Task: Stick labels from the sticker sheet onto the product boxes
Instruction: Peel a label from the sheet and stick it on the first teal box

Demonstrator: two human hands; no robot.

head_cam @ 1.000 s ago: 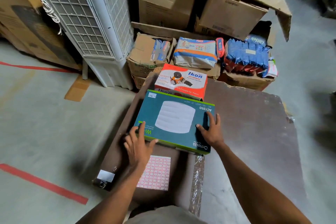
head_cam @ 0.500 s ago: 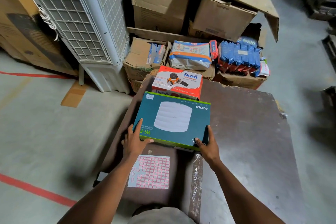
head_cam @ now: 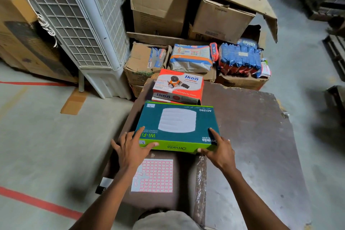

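A teal and green Wi-Fi box (head_cam: 177, 123) lies on a brown board (head_cam: 246, 136), just in front of an orange and white Ikon box (head_cam: 179, 84). My left hand (head_cam: 130, 153) holds the teal box's near left corner, index finger on top and thumb on the green front side. At the near right corner my right hand (head_cam: 220, 153) holds it the same way. A small white label (head_cam: 142, 142) sits on the front side by my left thumb. The sticker sheet (head_cam: 156, 175), white with red-framed labels, lies flat below the box, partly under my left wrist.
A white air cooler (head_cam: 74, 24) stands at the back left. Large cardboard boxes (head_cam: 158, 5) are stacked behind, with blue packets (head_cam: 239, 58) and a bagged pack (head_cam: 190, 58) in open cartons. Grey floor with red tape lines (head_cam: 37, 203) lies to the left.
The teal box has turned from skewed to square with the board. My right hand slid from its top right to the near right corner. My left hand stayed at the near left corner.
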